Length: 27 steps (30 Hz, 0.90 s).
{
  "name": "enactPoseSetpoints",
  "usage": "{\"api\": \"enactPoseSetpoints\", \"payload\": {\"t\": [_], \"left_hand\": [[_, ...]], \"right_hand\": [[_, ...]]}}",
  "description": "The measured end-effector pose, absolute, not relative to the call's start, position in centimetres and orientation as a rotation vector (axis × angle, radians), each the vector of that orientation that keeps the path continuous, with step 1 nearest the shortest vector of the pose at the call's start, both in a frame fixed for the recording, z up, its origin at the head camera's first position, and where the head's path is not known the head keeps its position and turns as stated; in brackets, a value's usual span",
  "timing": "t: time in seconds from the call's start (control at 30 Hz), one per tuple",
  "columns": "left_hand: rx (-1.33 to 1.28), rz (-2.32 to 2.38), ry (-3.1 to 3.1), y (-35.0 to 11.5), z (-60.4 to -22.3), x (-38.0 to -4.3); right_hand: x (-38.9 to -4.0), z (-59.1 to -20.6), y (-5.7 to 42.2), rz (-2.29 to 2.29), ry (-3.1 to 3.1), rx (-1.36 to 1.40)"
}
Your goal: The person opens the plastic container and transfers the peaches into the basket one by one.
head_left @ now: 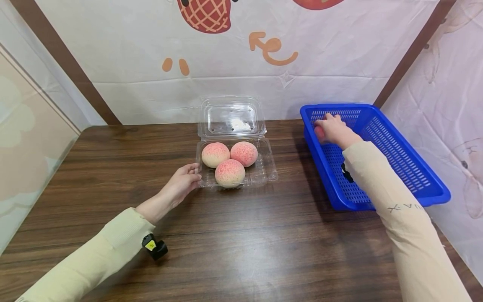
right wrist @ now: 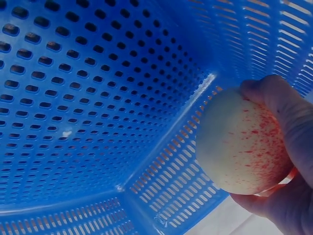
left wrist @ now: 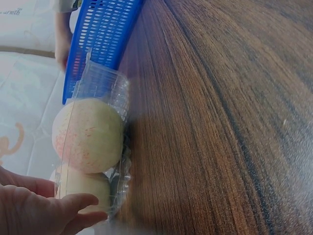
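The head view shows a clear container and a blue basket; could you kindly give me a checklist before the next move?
1. Held peach secure in the right hand: ok, between thumb and fingers.
2. Held peach over the clear container: not ok, it is at the blue basket.
3. Lid raised: ok, open at the back.
4. Room inside: ok, bare floor right of the front peach.
5. Left hand gripping the container: cannot tell; it is at the left edge.
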<state>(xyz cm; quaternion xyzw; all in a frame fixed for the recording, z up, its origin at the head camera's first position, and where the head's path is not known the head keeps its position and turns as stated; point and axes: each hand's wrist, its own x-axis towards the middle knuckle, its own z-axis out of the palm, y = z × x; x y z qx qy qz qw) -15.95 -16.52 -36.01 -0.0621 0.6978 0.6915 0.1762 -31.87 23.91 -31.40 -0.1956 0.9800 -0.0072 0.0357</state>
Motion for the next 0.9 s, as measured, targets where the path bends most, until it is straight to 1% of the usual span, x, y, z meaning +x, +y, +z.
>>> {"api": "enactPoseSetpoints", "payload": {"t": [0.47, 0.9], "left_hand": [[-0.189, 1.948, 1.990, -16.6, -36.0, -15.9], [-0.183, 1.961, 1.997, -16.5, -36.0, -15.9]], "right_hand": [[-31.9, -32.2, 24.1, -0.009, 2.918, -0.562], [-32.1, -32.6, 24.4, -0.037, 2.914, -0.587]]}}
